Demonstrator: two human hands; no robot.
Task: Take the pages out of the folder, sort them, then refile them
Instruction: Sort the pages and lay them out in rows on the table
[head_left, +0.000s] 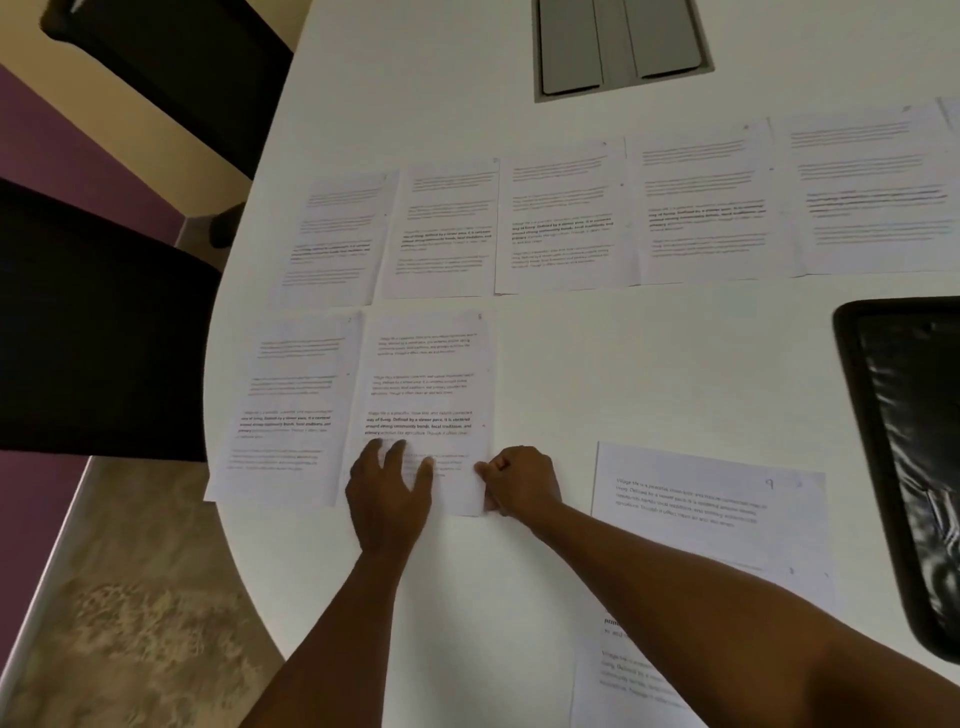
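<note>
White surface (571, 364) with printed pages laid out in rows.
Left hand (388, 491) lies spread flat on the near-row page (426, 384); right hand (519, 480) pinches that page's lower right edge.

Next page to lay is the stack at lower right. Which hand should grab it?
Right, probably. The right hand is nearer the stack and only pinches the edge of the just-laid page. The left hand lies flat on that page, farther off, and would have to cross over.
</note>
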